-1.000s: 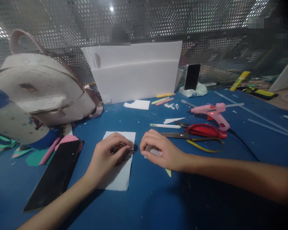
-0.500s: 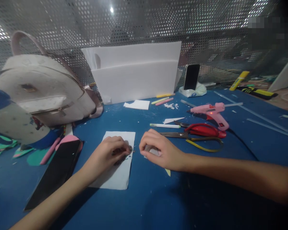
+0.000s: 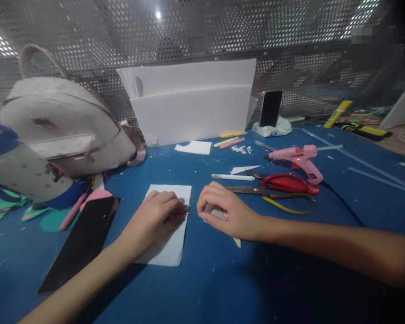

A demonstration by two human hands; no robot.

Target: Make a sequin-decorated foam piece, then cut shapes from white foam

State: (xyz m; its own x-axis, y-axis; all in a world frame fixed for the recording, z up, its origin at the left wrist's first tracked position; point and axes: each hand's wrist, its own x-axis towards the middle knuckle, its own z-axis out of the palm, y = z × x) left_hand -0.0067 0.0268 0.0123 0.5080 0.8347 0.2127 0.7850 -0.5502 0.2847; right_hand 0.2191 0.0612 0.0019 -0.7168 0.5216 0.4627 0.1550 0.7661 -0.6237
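Blue table (image 3: 175,168), white sheet (image 3: 173,247) with its long axis running away from the person, left hand (image 3: 158,215) over it.
The right hand (image 3: 230,215), loosely curled about a pale piece (image 3: 215,210), sits just right of the sheet; the left has its thumb near its fingertips over small dark bits (image 3: 170,217) by the sheet's right edge. Whether either grips, I cannot tell.

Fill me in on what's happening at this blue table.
The person's left hand curls over a white paper sheet on the blue table, with small dark bits at its fingers, too hidden to name. The right hand curls over a pale piece beside the paper; whether it grips it is unclear. Beyond that hand lie scissors, red-handled pliers and a pink hot glue gun, its light lit.
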